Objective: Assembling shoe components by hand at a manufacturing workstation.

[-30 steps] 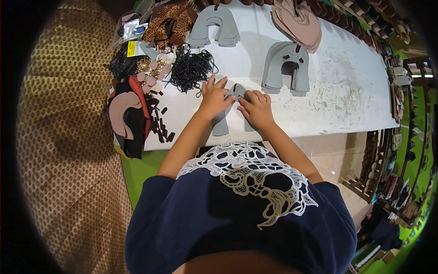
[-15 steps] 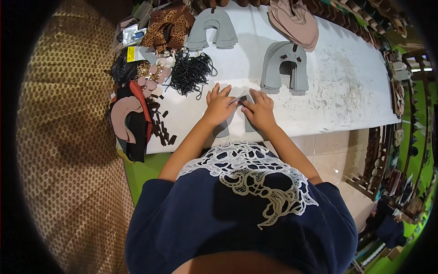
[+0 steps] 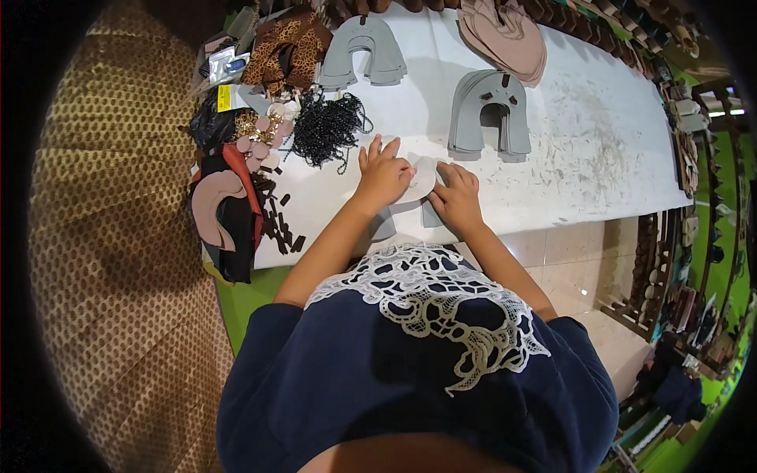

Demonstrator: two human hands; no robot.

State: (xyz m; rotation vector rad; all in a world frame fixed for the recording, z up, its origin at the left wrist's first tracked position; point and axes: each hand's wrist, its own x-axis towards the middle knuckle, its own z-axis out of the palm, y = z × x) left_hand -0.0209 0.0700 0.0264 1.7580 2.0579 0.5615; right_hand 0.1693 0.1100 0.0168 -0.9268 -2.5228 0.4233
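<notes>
In front of my body lies a grey arch-shaped piece of flat material point(image 3: 383, 225), its two legs pointing toward me. Its top shows a pale, rounded face point(image 3: 421, 180) between my hands. My left hand point(image 3: 382, 180) pinches the pale part's left side with thumb and index, the other fingers raised. On the opposite side, my right hand point(image 3: 459, 197) has curled fingers and thumb at the pale part's right edge; its grip is partly hidden. Farther right is a stack of similar grey arches point(image 3: 467, 118) with a dark tab and two small dark marks.
More grey arches point(image 3: 347, 59), pink pieces point(image 3: 505, 39) and leopard-print pieces point(image 3: 288, 47) lie along the far side. Black beaded strands point(image 3: 327, 130), pink discs point(image 3: 259, 150) and dark brown strips point(image 3: 276, 225) crowd the white table's left. A patterned curtain point(image 3: 118, 236) hangs left.
The top of the arch piece has turned to show a broad pale face, and its dark tab no longer shows. My right fingers have shifted slightly right, away from my left hand.
</notes>
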